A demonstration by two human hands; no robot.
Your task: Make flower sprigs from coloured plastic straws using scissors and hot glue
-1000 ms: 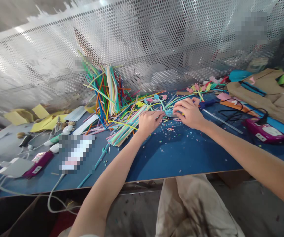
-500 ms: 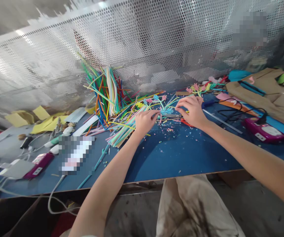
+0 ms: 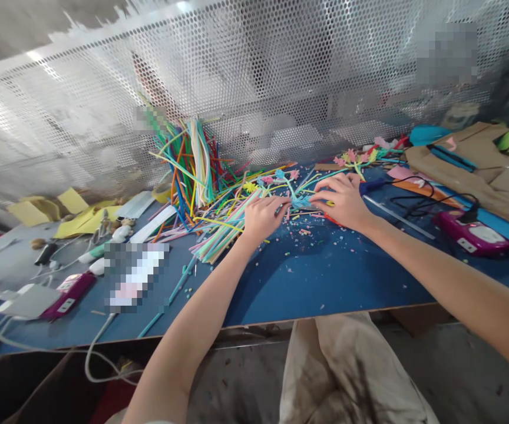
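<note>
My left hand (image 3: 264, 218) is closed in a pinch at the left end of a light blue pipe-cleaner piece (image 3: 299, 202) with fluffy, bent tips. From the other side, my right hand (image 3: 341, 199) pinches the right end of the same piece, thumb and fingers drawn together. The fingertips partly cover it. Just behind lie pipe-cleaner sprigs with blue and pink tips (image 3: 280, 174). Beside my left wrist rests a bundle of pastel pipe cleaners (image 3: 219, 238). An orange-red item (image 3: 333, 220) shows partly under my right hand.
Upright colourful pipe cleaners (image 3: 197, 165) stand by a perforated metal screen (image 3: 281, 76). Small coloured clippings are scattered over the blue tabletop (image 3: 307, 282). Purple power strips (image 3: 475, 232) with cables lie at both sides. Pink and yellow flowers (image 3: 356, 156) lie back right; cardboard (image 3: 466, 171) is at far right.
My right hand has moved slightly left and its fingers have closed in on the blue piece. My left hand has shifted a little to the right. The grey blade between them is now hidden.
</note>
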